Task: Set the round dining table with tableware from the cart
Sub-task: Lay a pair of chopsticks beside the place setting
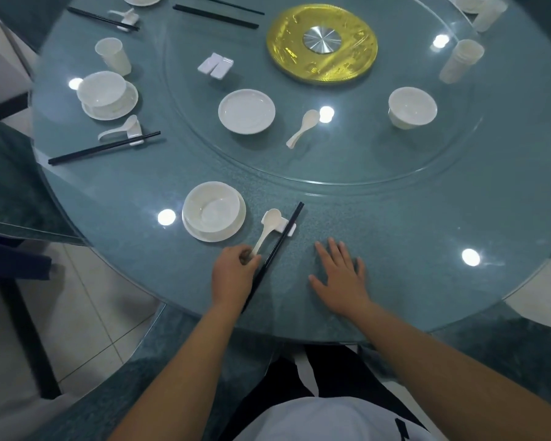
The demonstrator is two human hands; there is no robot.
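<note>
A round glass-topped dining table (395,249) filled the room, its inner turntable (347,160) carrying a gold disc (322,43) at the centre, the landmark for everything else. Toward the person from the disc, on the turntable, sat a lone plate (246,111), a loose spoon (303,128) and a bowl (412,107). Further out on the rim, nearest the person, a bowl on a saucer (213,211) marked the place being laid. Beside it, black chopsticks (272,257) lay across a small white rest (283,227), tips pointing back toward the disc. The person's right hand (341,278) lay flat on the glass, fingers spread, holding nothing. The left hand (233,275) was pinched on the handle of a white spoon (266,230), whose bowl sat on the rest just beside the chopsticks. Left of the disc, a finished setting (109,97) stood with a cup (113,55).
</note>
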